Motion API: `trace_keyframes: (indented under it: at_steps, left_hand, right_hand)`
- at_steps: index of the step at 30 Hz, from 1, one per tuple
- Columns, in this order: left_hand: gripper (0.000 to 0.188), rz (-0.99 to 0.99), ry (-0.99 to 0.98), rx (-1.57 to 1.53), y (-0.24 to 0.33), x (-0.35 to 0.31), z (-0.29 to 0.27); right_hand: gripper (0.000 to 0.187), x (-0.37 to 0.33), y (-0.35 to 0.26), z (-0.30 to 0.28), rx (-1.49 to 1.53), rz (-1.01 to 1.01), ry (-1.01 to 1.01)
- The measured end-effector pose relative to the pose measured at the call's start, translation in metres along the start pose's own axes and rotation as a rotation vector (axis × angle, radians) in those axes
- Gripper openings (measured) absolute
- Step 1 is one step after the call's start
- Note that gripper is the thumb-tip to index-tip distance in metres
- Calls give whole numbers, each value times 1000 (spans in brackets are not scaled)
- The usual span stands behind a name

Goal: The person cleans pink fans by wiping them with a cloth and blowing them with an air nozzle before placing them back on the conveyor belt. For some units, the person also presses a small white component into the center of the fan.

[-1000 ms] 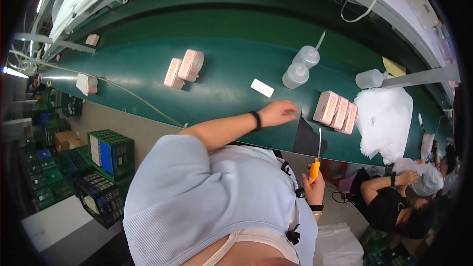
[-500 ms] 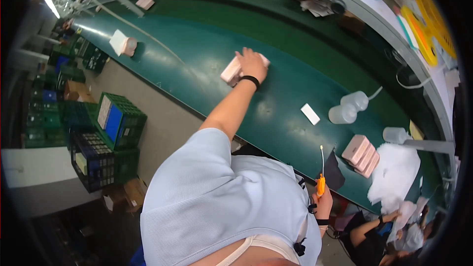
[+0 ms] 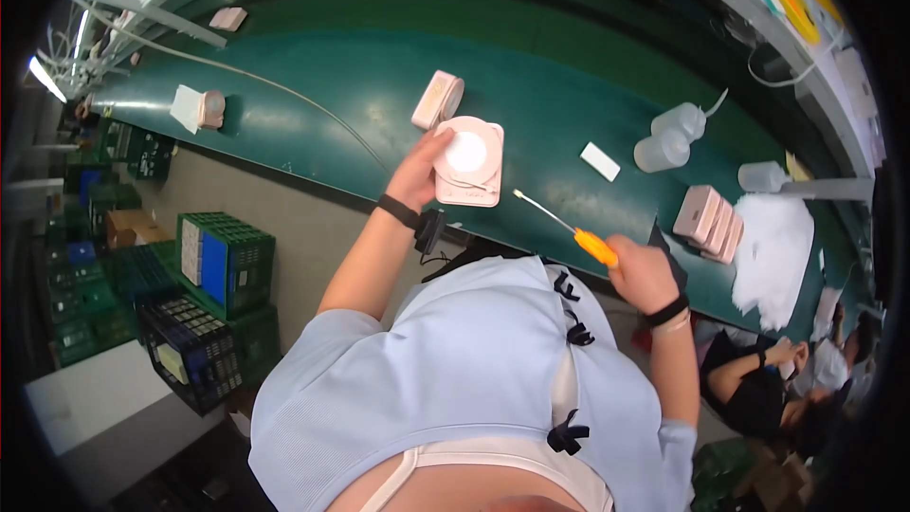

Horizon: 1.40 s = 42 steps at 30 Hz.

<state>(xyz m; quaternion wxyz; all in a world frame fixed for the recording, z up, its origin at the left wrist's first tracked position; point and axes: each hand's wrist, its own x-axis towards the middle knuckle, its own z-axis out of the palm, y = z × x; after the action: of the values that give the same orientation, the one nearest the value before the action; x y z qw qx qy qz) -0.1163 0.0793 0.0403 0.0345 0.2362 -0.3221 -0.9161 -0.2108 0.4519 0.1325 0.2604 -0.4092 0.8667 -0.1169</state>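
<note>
Our left hand (image 3: 417,171) clamps the pink device (image 3: 470,175), likely light and stiff, by its left edge, a sound hold; our right hand (image 3: 648,275) grips the orange-handled tool (image 3: 594,246).

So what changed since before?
The left hand has taken a pink round-faced device from its pair and brought it closer. The right hand has come forward, tipping its orange-handled tool left toward it. The pair's other device, squeeze bottles and three rightmost pink devices stayed put.
</note>
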Motion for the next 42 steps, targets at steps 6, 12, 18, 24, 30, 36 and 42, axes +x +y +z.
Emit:
trace_keyframes:
  at_steps: [6,12,18,24,30,36,42]
  left_hand:
    - [40,42,212,198,11,-27,-29]
    - [49,357,200,974,23,-46,-40]
    - [52,344,-89,1484,45,-61,-48]
    - [56,-92,-250,935,61,-59,-71]
    - [60,-513,-220,-448,14,-82,-99]
    - [59,-585,-352,-955,5,-91,-98]
    - [53,-646,-233,-1334,2,-100,-105]
  right_hand:
    - [18,30,-35,-5,-93,-167,-23]
    - [22,40,-58,1,-101,-222,-97]
    - [18,45,-74,-12,-119,-182,-94]
    - [24,53,-70,-13,-47,-241,-163]
    - [25,56,-73,-13,4,-243,-143]
    - [24,59,-84,-12,50,-240,-104]
    - [23,60,-105,-16,61,-339,-201]
